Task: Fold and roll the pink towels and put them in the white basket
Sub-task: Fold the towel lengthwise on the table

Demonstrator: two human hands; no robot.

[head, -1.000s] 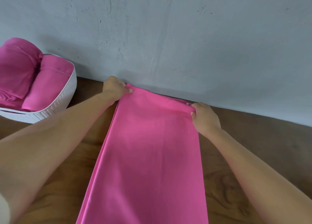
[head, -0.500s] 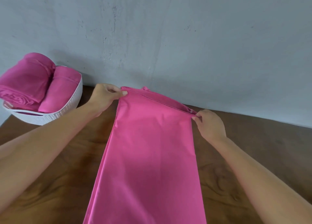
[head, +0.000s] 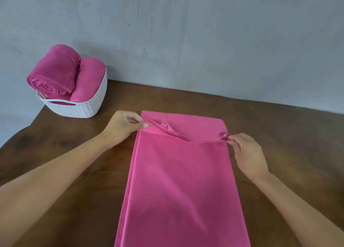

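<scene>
1. The towel is lying as a long, narrow strip, already folded lengthwise. It is running from between the hands toward the person and out of the bottom of the view.
2. Its far end is being lifted. A stack of layered edges is stretching taut between the two hands, while a short stretch of cloth beyond them is lying flat on the bench.
3. The left hand is pinching the left corner of that edge between thumb and forefinger, with the other fingers curling loosely behind.
4. The right hand is pinching the right corner, its fingers curling round a small bunch of cloth.
5. Beyond the left hand and further left, the basket is standing near the bench corner by the wall, well apart from the towel.
6. Two rolls are already sitting in it, one riding on top and sticking out above the rim. I cannot tell whether more are lying beneath.
7. As I judge it, the folding of this towel is finishing and the rolling is only beginning. The roll itself and the carry to the basket are both remaining.
</scene>
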